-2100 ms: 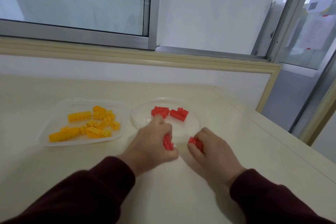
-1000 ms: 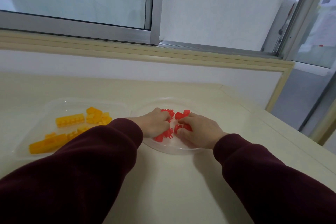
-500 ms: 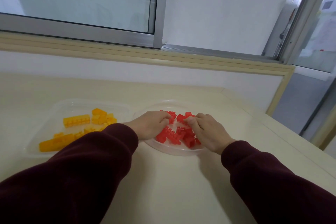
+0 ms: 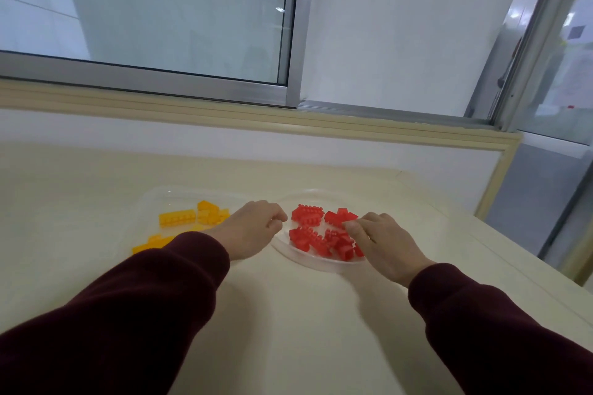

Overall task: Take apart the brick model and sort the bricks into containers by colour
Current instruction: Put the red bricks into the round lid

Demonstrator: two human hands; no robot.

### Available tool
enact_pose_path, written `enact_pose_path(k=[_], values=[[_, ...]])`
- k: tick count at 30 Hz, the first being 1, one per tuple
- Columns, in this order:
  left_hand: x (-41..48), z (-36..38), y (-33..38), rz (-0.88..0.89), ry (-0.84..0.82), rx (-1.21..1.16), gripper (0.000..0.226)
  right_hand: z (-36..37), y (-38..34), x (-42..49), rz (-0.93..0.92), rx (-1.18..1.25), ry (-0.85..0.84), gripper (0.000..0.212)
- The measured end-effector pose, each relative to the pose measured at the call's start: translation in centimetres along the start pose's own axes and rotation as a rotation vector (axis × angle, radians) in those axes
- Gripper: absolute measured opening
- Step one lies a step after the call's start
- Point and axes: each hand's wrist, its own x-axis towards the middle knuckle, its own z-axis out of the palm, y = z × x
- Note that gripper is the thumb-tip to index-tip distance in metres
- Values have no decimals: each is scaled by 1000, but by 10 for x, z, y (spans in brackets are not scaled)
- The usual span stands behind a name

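- Red plastic bricks [image 4: 321, 236] lie heaped in the round clear plastic dish [image 4: 316, 263], some as single pieces, a few apparently locked in small studded clumps; no assembled model is visible anywhere — by my reading the dismantling is close to finished.
- The right hand [image 4: 385, 242], palm down at the dish's right rim, has its fingertips [image 4: 349, 225] curled in against the red pile; whether they pinch a brick or merely rest on one I cannot tell.
- The left hand [image 4: 253, 228] hovers at the dish's left rim with fingers loosely curled and nothing visible in them — it looks released, likely after a drop.
- Both dark maroon sleeves [image 4: 144, 308] reach forward towards the dish, so the hands flank it to work the pile from either side.
- Left of the dish, just beside it, a rectangular clear plastic tray [image 4: 150, 202] holds the yellow plastic bricks [image 4: 192, 218], partly hidden by the left forearm; colours are kept apart, one per container.
- Both containers sit on a smooth cream tabletop [image 4: 288, 314], bare nearer the person.
- Beyond the dish runs a low white wall with a cream ledge [image 4: 256, 115], then a metal-framed sliding window [image 4: 224, 86] with frosted glass.
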Motion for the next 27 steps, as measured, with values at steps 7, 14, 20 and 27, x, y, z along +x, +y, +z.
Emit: enact_pose_path(k=[7, 14, 20, 27], values=[[-50, -4, -25, -142, 142, 341, 34, 21, -36, -21, -104, -103, 143, 32], [-76, 2, -56, -219, 201, 444, 39, 59, -72, -21, -67, -204, 88, 44], [-80, 5, -75, -255, 172, 371, 31, 80, -86, -15, 8, -187, 47, 43], [-78, 3, -89, -195, 169, 183, 26, 88, -90, -2, -47, -141, 78, 41]])
